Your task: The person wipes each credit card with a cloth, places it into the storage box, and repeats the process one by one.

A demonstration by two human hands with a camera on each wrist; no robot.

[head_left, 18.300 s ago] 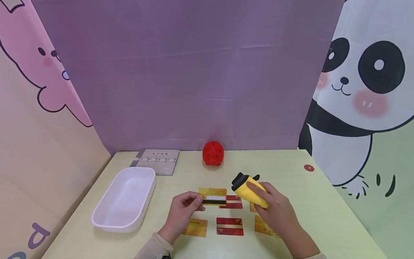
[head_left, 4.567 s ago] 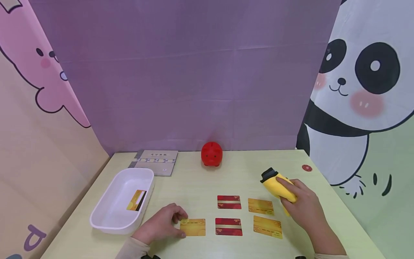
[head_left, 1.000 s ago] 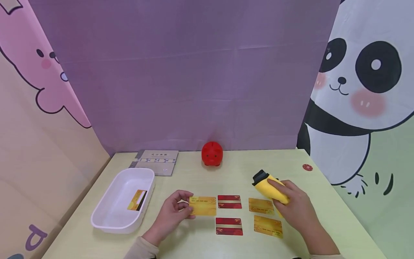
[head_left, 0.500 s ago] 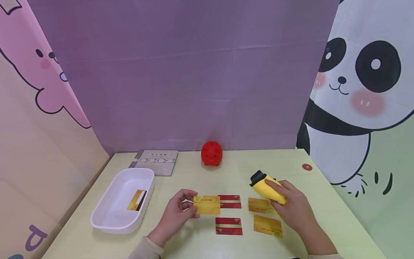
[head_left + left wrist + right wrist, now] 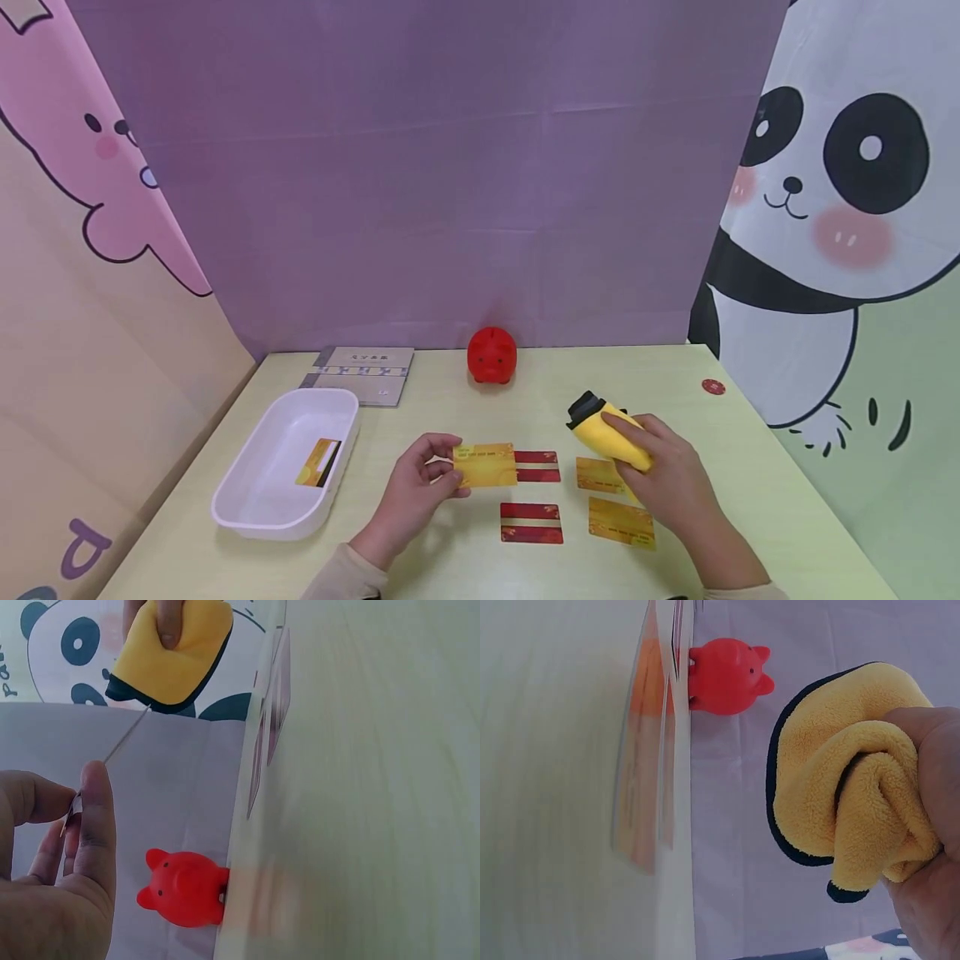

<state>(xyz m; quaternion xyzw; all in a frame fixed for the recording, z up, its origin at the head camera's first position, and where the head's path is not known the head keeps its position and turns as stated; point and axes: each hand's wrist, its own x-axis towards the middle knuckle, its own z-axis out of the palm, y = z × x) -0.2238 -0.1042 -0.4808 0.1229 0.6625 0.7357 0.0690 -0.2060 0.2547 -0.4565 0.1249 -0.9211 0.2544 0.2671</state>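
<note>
My left hand (image 5: 420, 492) pinches a gold bank card (image 5: 486, 465) at its left edge, its face turned toward me. The card overlaps the upper red card (image 5: 538, 467) in the head view and shows nearly edge-on in the left wrist view. My right hand (image 5: 660, 471) grips a bunched yellow cleaning cloth (image 5: 617, 437) with dark trim, to the right of the raised card. The cloth's fuzzy folds (image 5: 855, 795) fill the right wrist view. Below the hands lie another red card (image 5: 531, 523) and two gold cards, an upper one (image 5: 596, 474) and a lower one (image 5: 621, 523).
A white plastic tray (image 5: 247, 521) stands at the left, with one gold card (image 5: 318, 462) with a black stripe inside. Behind it lies a grey booklet (image 5: 363, 377). A red piggy bank (image 5: 492, 356) sits at the back, and a red chip (image 5: 713, 387) lies far right.
The striped gold card held earliest now lies in the tray. My left hand has lifted the lower-left gold card off the table and moved right; the right hand with the cloth has come left.
</note>
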